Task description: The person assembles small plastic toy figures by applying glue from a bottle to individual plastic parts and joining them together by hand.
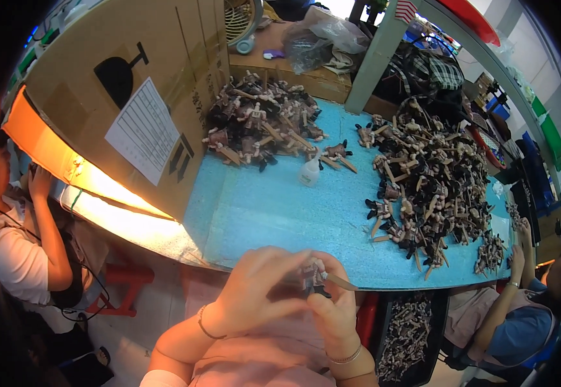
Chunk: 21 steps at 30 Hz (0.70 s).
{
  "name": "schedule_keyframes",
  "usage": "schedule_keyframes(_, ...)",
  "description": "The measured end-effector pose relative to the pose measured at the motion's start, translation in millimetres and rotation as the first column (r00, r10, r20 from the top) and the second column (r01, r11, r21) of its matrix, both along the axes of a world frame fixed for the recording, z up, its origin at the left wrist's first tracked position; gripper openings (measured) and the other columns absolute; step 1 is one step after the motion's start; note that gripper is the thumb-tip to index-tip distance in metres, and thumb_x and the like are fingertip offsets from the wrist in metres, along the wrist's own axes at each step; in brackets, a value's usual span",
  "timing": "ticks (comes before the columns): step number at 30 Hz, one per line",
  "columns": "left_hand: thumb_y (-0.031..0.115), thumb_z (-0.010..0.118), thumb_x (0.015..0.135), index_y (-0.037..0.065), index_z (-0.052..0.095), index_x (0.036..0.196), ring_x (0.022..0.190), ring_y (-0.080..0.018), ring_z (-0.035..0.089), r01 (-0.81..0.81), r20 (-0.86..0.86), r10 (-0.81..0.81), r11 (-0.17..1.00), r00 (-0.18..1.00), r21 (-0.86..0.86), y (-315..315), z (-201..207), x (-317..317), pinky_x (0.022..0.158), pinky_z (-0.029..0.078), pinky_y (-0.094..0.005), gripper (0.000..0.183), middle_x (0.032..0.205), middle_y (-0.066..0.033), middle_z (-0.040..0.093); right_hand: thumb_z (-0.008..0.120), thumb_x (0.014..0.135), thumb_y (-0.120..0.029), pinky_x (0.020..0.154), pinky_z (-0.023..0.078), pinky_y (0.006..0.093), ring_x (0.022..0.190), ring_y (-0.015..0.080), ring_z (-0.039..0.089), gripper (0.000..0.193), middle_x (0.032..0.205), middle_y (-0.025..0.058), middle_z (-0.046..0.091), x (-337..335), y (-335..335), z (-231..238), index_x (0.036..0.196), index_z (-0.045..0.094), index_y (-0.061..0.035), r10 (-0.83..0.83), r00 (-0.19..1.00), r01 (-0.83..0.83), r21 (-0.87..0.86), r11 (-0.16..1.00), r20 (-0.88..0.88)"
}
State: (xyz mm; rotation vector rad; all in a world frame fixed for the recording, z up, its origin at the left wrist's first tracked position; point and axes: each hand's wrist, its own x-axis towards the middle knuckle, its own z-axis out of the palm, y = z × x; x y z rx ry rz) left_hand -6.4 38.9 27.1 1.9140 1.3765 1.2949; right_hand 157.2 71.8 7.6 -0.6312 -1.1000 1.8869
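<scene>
Close to the table's front edge I hold a small figurine (313,278) with a pale top and dark feet. A flat wooden stick (341,282) juts out from it to the right. My right hand (335,313) is closed round the figurine, thumb at its dark feet. My left hand (258,284) reaches over from the left, its fingertips closed on the figurine's upper part; the exact contact is partly hidden by the fingers. Beyond my hands, a small white squeeze bottle (309,173) stands on the blue tabletop (255,219).
Piles of similar figurines with sticks lie at the back (261,122) and right (432,187). A large cardboard box (164,39) stands on the left. Below the table's right side is a black tray (437,345) of small parts. People sit at left (29,251) and right (519,322).
</scene>
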Motion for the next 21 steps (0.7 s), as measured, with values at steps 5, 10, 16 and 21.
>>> schedule_keyframes(5, 0.025, 0.076, 0.064, 0.008, 0.051, 0.122, 0.087, -0.0258, 0.056, 0.005, 0.009, -0.005, 0.999, 1.0, -0.032, 1, 2, 2, 0.079, 0.039, -0.0352, 0.065, 0.101, -0.0079, 0.059, 0.071, 0.074, -0.012, 0.092, 0.04, 0.0313, 0.105, 0.0167, 0.05, 0.061, 0.112, 0.0085, 0.049, 5, 2, -1, 0.123, 0.037, 0.0006, 0.007, 0.999, -0.006, 0.032, 0.999, -0.048)
schedule_keyframes(10, 0.024, 0.078, 0.062, 0.008, 0.053, 0.117, 0.08, -0.0204, 0.055, 0.018, 0.096, -0.012, 0.998, 0.995, -0.056, 2, -2, 3, 0.077, 0.039, -0.0335, 0.062, 0.098, -0.0056, 0.06, 0.07, 0.075, -0.011, 0.091, 0.041, 0.0309, 0.105, 0.0161, 0.05, 0.059, 0.111, 0.0083, 0.049, 8, 2, -7, 0.123, 0.037, 0.0003, -0.026, 0.999, 0.028, 0.035, 0.999, -0.04)
schedule_keyframes(16, 0.022, 0.078, 0.063, 0.008, 0.053, 0.117, 0.074, -0.0178, 0.055, -0.004, 0.085, 0.01, 0.998, 0.996, -0.065, 5, -5, 5, 0.076, 0.04, -0.0322, 0.061, 0.101, -0.0044, 0.06, 0.068, 0.074, -0.008, 0.089, 0.04, 0.0281, 0.104, 0.0133, 0.048, 0.058, 0.113, 0.0069, 0.05, 17, 14, -3, 0.123, 0.039, -0.0001, 0.053, 0.991, -0.064, 0.081, 0.995, 0.126)
schedule_keyframes(21, 0.012, 0.075, 0.067, 0.005, 0.049, 0.119, 0.076, -0.0184, 0.055, 0.051, 0.17, -0.038, 0.996, 0.985, -0.075, 5, -13, 3, 0.075, 0.045, -0.0301, 0.058, 0.102, -0.0084, 0.058, 0.073, 0.069, -0.008, 0.081, 0.043, 0.0273, 0.09, 0.0129, 0.053, 0.05, 0.103, 0.0034, 0.058, 56, 57, 17, 0.113, 0.051, -0.0049, -0.183, 0.907, -0.02, 0.472, 0.881, 0.38)
